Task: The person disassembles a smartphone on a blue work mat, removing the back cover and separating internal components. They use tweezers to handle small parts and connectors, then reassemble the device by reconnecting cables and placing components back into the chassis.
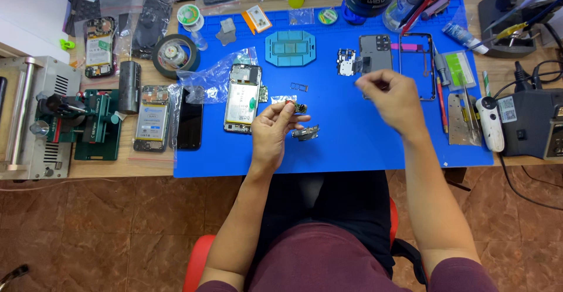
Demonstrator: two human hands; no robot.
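My left hand pinches a small dark circuit part above the blue work mat. Just below that part, another small dark phone part lies on the mat. To the left of my left hand an opened phone lies with its battery showing. My right hand hovers over the mat with fingertips pinched together; whether it holds something tiny I cannot tell. Behind it lie a grey back cover, a small board and a thin phone frame.
A teal rectangular jig and a tape roll sit at the back. Other phones in bags and a green clamp fixture stand left. Tweezers and a metal plate lie right, beside a soldering station.
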